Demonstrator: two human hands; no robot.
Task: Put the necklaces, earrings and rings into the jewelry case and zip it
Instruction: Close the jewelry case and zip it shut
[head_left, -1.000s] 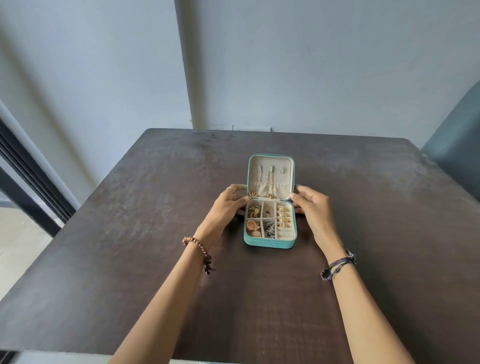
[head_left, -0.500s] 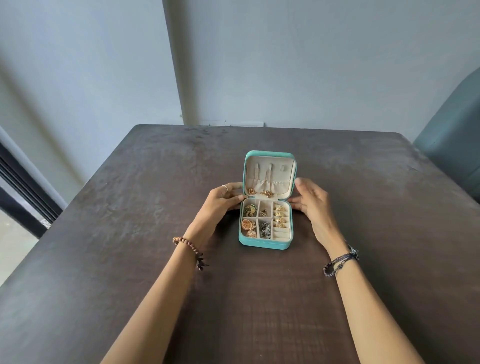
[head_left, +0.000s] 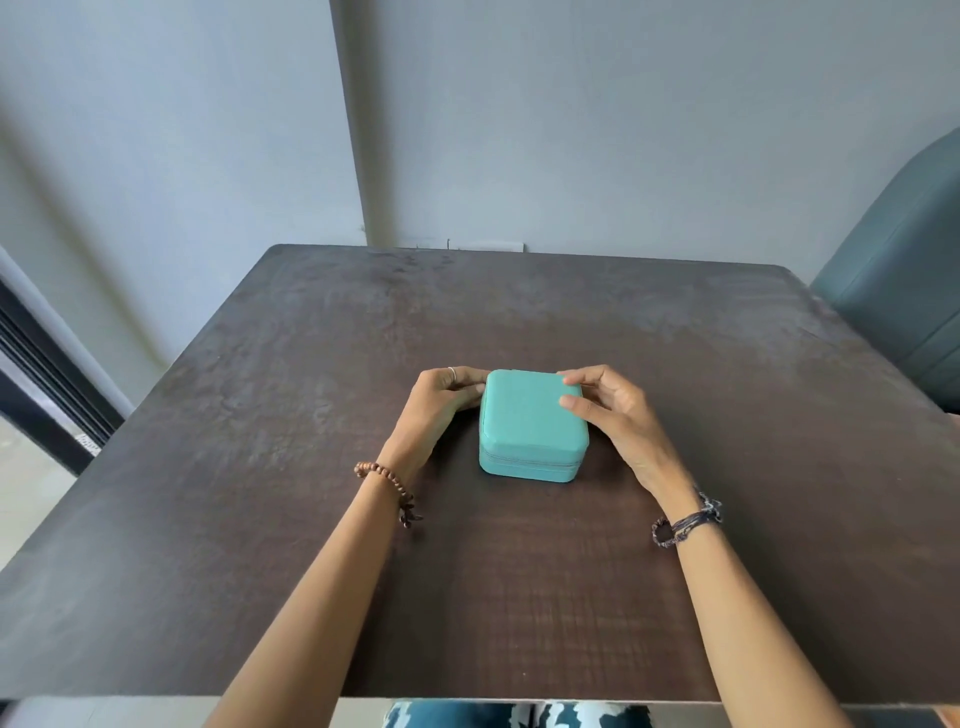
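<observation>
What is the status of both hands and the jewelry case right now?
Left hand gripping case's far-left corner, right hand fingers on lid. Jewelry case lid down on table; zip state unclear. Nothing in the way.
</observation>
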